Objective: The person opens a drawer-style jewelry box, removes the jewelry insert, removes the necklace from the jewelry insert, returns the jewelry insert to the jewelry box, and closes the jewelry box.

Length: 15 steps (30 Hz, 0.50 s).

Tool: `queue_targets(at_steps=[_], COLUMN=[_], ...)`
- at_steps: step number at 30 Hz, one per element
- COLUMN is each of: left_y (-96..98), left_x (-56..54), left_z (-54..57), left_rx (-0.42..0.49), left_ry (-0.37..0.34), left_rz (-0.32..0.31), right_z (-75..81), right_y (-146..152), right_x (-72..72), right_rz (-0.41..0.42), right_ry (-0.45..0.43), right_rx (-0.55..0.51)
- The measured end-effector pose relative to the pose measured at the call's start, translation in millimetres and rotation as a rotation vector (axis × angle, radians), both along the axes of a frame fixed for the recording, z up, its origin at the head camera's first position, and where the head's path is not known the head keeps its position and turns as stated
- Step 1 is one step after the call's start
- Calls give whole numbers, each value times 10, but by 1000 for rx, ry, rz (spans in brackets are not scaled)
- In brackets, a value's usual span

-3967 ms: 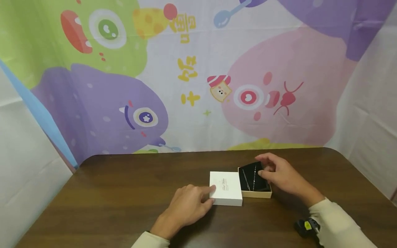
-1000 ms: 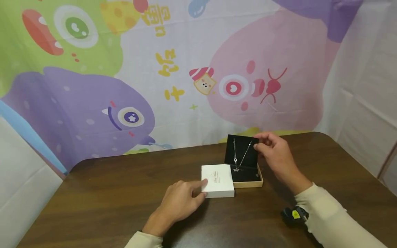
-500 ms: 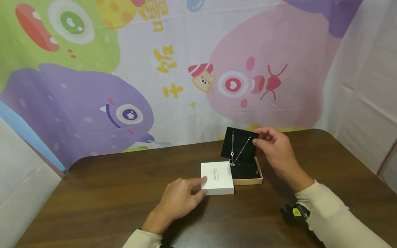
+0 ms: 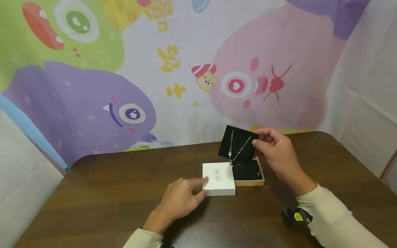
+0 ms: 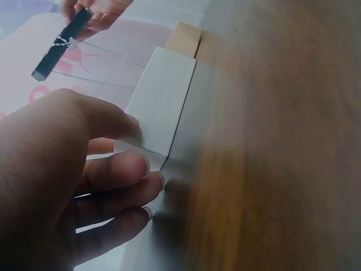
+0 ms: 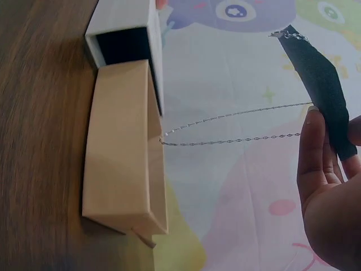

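My right hand point(image 4: 277, 150) pinches the right edge of a black jewelry card point(image 4: 224, 147) between thumb and fingers, holding it tilted above a small box. A silver necklace point(image 4: 241, 150) hangs across the card's face, its small pendant low near the box. In the right wrist view, the necklace chain point(image 6: 237, 140) also loops from behind the card down to the beige drawer point(image 6: 118, 152). That drawer projects rightward from a white sleeve point(image 4: 218, 179) and has a black interior. Thumb and index finger of my left hand point(image 4: 180, 198) grip the sleeve's left end; its other fingers are loosely bent.
The box stands on a dark brown wooden table point(image 4: 108, 193). Behind it hangs a cloth backdrop point(image 4: 186, 127) with cartoon creatures. A black device point(image 4: 296, 216) with a yellow patch is strapped at the right wrist.
The black card was in the drawer four seconds ago; my right hand has lifted it out with the necklace. Lately it has tilted slightly further. My left hand has stayed on the sleeve.
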<state>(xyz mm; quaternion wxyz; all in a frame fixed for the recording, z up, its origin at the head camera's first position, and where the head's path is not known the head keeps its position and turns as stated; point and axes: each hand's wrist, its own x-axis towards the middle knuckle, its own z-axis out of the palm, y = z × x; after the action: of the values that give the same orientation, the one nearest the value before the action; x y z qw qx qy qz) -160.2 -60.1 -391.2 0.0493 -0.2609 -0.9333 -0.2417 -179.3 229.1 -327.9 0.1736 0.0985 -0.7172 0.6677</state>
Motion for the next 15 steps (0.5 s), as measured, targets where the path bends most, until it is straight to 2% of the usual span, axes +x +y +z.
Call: queue_targets(at_steps=[3, 10, 15], left_y=[-13, -5, -16], left_x=[15, -17, -16], left_z=[-32, -37, -23], left_rx=[7, 44, 45], left_ry=[-18, 9, 5], left_rz=[2, -5, 0], right_z=[-9, 45, 89], right_y=[-33, -76, -109], right_x=[33, 79, 115], right_rz=[26, 63, 77], right_ry=[1, 41, 42], right_rx=[-11, -67, -18])
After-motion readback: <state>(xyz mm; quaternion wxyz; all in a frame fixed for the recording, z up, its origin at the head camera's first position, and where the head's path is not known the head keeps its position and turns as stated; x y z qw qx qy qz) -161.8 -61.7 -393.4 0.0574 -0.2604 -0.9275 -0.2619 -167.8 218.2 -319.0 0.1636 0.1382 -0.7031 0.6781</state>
